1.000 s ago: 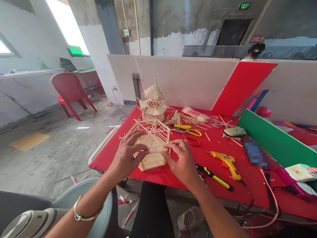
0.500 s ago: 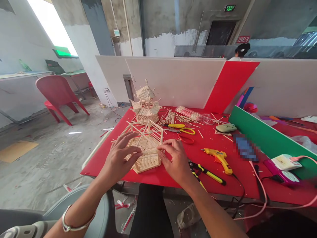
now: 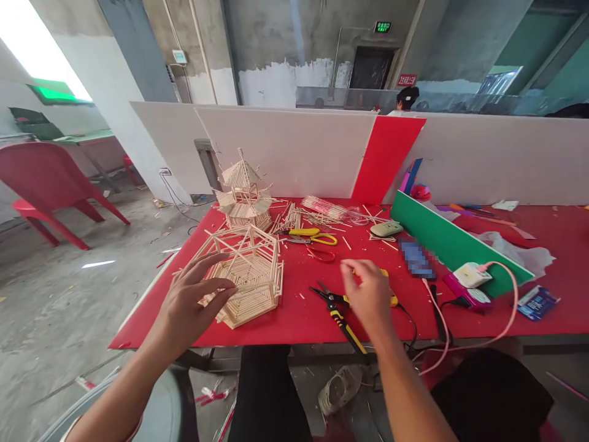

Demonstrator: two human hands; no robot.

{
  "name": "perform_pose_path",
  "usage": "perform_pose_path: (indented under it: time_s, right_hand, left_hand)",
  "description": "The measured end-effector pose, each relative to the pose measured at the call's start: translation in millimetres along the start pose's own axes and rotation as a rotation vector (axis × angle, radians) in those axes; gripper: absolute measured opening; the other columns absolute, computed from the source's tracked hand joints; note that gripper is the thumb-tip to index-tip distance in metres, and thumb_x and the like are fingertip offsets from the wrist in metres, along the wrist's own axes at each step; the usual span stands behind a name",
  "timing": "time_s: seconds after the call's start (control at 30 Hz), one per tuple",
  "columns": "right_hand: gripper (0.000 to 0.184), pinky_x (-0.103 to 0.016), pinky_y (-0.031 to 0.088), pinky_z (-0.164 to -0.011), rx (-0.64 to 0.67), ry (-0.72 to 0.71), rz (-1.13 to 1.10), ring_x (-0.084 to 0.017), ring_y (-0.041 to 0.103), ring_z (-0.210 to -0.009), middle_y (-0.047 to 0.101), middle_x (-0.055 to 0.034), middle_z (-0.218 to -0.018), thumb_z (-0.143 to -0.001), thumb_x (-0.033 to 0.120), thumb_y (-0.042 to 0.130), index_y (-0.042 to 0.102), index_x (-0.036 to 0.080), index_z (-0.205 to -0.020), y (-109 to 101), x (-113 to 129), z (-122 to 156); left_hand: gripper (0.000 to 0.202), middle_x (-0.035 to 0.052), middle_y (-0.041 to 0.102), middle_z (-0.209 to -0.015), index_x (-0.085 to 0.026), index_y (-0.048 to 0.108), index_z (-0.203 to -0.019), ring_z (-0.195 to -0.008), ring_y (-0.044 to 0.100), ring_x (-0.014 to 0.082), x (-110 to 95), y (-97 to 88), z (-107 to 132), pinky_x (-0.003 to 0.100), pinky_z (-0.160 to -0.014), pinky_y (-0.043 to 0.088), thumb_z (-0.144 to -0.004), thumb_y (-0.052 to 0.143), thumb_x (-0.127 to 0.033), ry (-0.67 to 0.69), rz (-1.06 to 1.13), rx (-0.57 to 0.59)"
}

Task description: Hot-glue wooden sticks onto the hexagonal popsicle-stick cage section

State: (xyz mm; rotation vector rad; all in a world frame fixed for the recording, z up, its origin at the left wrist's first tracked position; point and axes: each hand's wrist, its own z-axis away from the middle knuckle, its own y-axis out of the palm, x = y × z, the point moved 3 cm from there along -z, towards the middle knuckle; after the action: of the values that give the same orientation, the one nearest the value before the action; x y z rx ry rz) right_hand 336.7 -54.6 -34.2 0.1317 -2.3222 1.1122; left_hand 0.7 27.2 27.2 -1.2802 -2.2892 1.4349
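My left hand (image 3: 191, 301) lies on the left side of a hexagonal frame built of thin wooden sticks (image 3: 251, 276). Its thumb is on the top rim and its fingers curl round the edge. My right hand (image 3: 368, 294) hovers, blurred, to the right of the frame over a yellow glue gun (image 3: 392, 299), of which only small bits show. Its fingers are bent downward; whether they touch the gun is hidden. A finished stick pagoda (image 3: 242, 190) stands behind the frame on the red table (image 3: 294, 319).
Black-and-yellow cutters (image 3: 338, 310) lie just left of my right hand, and yellow-handled scissors (image 3: 313, 236) and a bag of sticks (image 3: 329, 210) lie farther back. A green board (image 3: 453, 245), a pink cable (image 3: 499, 310) and a charger (image 3: 469, 275) are to the right. White partitions stand behind. A red chair (image 3: 46, 178) is at left.
My right hand has left the frame and swung right to above the glue gun. My left hand stays on the frame. The view has turned to the right.
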Motion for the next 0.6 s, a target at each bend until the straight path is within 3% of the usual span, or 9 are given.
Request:
perform_pose_path:
  time_s: [0.1,0.13,0.2,0.43,0.5,0.6]
  right_hand:
    - [0.043,-0.041,0.046,-0.090,0.243,0.372,0.422,-0.032,0.060,-0.115,0.064,-0.0196,-0.124,-0.089,0.025,0.054,0.062,0.016,-0.130,-8,-85,-3]
    - [0.045,-0.041,0.046,-0.088,0.296,0.413,0.434,-0.033,0.060,-0.114,0.065,-0.0227,-0.122,-0.086,0.025,0.056,0.063,0.012,-0.128,-9,-104,-3]
    - [0.041,-0.039,0.048,-0.083,0.379,0.442,0.416,-0.032,0.065,-0.105,0.070,-0.0206,-0.111,-0.081,0.027,0.060,0.068,0.012,-0.118,-7,-130,-1]
    - [0.031,-0.040,0.048,-0.076,0.406,0.465,0.286,-0.033,0.068,-0.096,0.073,-0.0174,-0.099,-0.073,0.030,0.059,0.072,0.018,-0.099,11,-141,4]
    - [0.024,-0.039,0.049,-0.073,0.393,0.474,0.214,-0.033,0.069,-0.090,0.072,-0.0159,-0.086,-0.074,0.028,0.057,0.071,0.019,-0.090,11,-142,3]
    - [0.027,-0.037,0.051,-0.067,0.344,0.516,0.055,-0.029,0.071,-0.080,0.071,-0.0125,-0.079,-0.081,0.031,0.049,0.066,0.020,-0.099,1,-139,9]
  left_hand:
    - [0.026,0.0076,0.065,-0.133,-0.027,0.077,-0.082,-0.126,0.057,0.0298,-4,-2.3,-1,0.048,-0.103,0.045,-0.093,0.057,-0.039,0.005,-0.044,0.006]
    - [0.026,0.0079,0.065,-0.132,-0.027,0.077,-0.082,-0.125,0.058,0.0302,-5,-3.2,-2,0.049,-0.103,0.044,-0.093,0.056,-0.038,0.010,-0.061,0.012]
    - [0.026,0.0077,0.066,-0.132,-0.027,0.078,-0.081,-0.123,0.059,0.0305,-8,-5.0,-3,0.050,-0.104,0.043,-0.093,0.056,-0.037,0.025,-0.092,0.025]
    - [0.022,0.0077,0.071,-0.119,-0.027,0.077,-0.080,-0.110,0.065,0.0278,-14,-10.7,-7,0.048,-0.098,0.045,-0.091,0.059,-0.028,0.100,-0.123,0.036]
    - [0.022,0.0078,0.072,-0.111,-0.026,0.078,-0.079,-0.100,0.067,0.0244,-13,-11.4,-7,0.043,-0.091,0.048,-0.091,0.059,-0.028,0.073,-0.073,0.040]
    - [0.022,0.0075,0.070,-0.098,-0.025,0.079,-0.079,-0.083,0.066,0.0189,-11,-12.7,-8,0.034,-0.076,0.051,-0.091,0.062,-0.032,-0.043,0.095,0.034]
